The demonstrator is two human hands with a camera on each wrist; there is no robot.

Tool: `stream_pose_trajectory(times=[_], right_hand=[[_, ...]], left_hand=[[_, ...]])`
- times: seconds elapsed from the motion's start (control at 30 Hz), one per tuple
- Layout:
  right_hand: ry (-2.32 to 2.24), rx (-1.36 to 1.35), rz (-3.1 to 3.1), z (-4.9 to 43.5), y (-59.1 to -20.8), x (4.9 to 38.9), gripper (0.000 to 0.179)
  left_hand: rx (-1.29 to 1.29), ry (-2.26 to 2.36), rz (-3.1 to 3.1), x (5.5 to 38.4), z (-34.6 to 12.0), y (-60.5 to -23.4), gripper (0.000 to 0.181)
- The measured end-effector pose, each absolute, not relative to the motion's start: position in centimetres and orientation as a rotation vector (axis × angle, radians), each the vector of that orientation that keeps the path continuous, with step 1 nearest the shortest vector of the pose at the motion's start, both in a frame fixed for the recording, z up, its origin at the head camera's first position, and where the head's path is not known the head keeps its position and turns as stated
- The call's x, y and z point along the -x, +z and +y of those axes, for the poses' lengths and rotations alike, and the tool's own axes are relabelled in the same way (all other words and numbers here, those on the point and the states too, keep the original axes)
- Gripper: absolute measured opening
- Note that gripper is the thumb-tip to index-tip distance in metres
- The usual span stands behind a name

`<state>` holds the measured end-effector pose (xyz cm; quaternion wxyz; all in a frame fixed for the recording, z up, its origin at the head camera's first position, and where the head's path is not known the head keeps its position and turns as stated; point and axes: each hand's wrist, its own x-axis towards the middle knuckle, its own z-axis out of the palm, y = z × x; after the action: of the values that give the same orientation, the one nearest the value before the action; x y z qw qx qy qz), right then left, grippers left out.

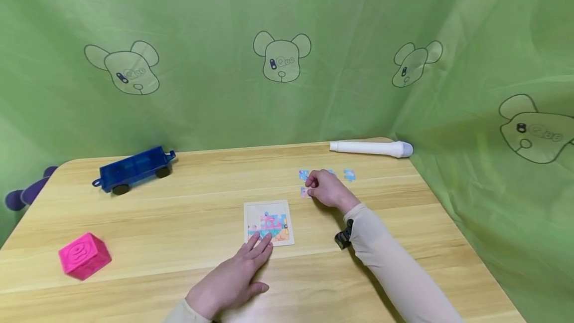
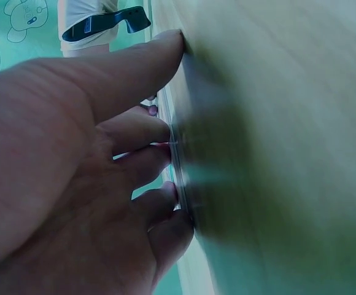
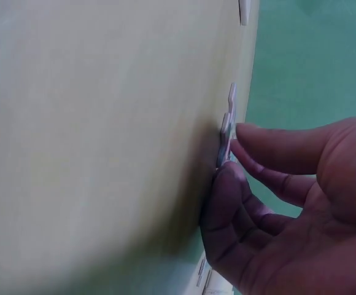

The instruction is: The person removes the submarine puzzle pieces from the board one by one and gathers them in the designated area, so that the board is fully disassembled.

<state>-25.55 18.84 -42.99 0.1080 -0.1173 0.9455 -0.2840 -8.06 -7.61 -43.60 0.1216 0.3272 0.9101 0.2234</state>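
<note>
Head view: hands (image 1: 237, 277) (image 1: 329, 189) touch puzzle board (image 1: 254, 212) and loose piece (image 1: 303, 192).

No word or number reads for certain: the small lettering (image 1: 285, 62) inside the round-eared heads (image 1: 281, 73) on the green curtain (image 1: 202, 14) is too blurred, the raised mark (image 1: 78, 251) on the pink block (image 1: 98, 253) unclear.

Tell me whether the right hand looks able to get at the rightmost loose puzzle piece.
Likely yes: the rightmost loose puzzle piece lies uncovered near the right hand, with only tabletop between.
</note>
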Motion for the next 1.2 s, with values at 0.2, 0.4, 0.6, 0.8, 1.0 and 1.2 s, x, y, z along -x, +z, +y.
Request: stream_pose_trajectory(times=[0.2,0.4,0.6,0.8,1.0,1.2], right_hand=[[-0.844,0.387,2.832,18.3,-42.6,24.5,0.014],[-0.876,0.542,2.837,16.4,-41.4,22.7,0.015],[-0.813,0.769,2.719,14.4,-40.8,20.8,0.023],[-0.661,0.959,2.619,12.6,-41.4,20.0,0.031],[-0.556,0.994,2.645,11.4,-41.8,19.7,0.036],[-0.444,0.950,2.722,10.7,-41.9,19.6,0.036]], left_hand=[[-0.940,0.630,2.660,8.0,-7.5,-43.5,0.074],[-0.916,0.620,2.668,8.1,-7.4,-43.5,0.074],[-0.910,0.630,2.663,8.1,-7.4,-43.4,0.073],[-0.925,0.660,2.651,8.1,-7.4,-43.6,0.073],[-0.918,0.658,2.641,8.2,-7.4,-43.6,0.073],[-0.902,0.664,2.629,8.1,-7.5,-43.5,0.074]])
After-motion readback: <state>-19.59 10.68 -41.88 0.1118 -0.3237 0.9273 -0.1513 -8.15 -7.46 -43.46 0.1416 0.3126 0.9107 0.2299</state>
